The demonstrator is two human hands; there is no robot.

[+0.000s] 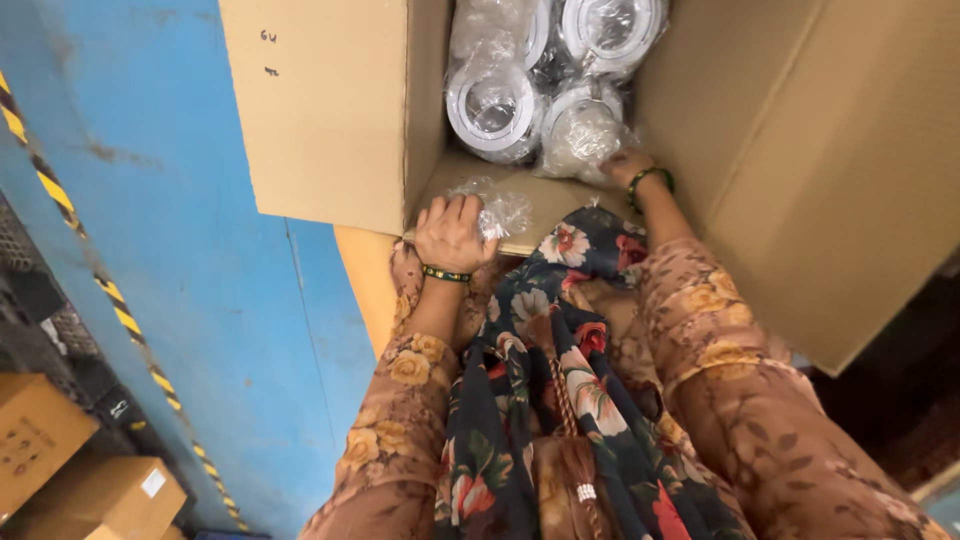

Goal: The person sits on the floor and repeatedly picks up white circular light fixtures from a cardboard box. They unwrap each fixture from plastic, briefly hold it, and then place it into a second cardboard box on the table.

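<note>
Our left hand (452,232) sits closest to us, fingers curled tight over the near edge of the big cardboard box (330,120), pinning a crumpled bit of clear plastic wrap (500,208) against the flap. Just past it, our right hand (622,163) reaches down into the box, a green bangle on the wrist. The fingers are buried against a bagged white ring (582,130), so we cannot tell whether they have closed on it or only touch it.

Deeper in, more plastic-wrapped white rings (492,108) are packed tight against each other, with another (610,28) at the far end.

Now the risks as we judge them. That film looks slippery, so a ring pinched by the bag alone could slide out. The rings are jammed together, and tugging one may drag its neighbours loose. The loose flap under our left hand could buckle if we lean on it. And our dangling floral scarf (560,330) hangs right at the opening, where it could snag.
</note>
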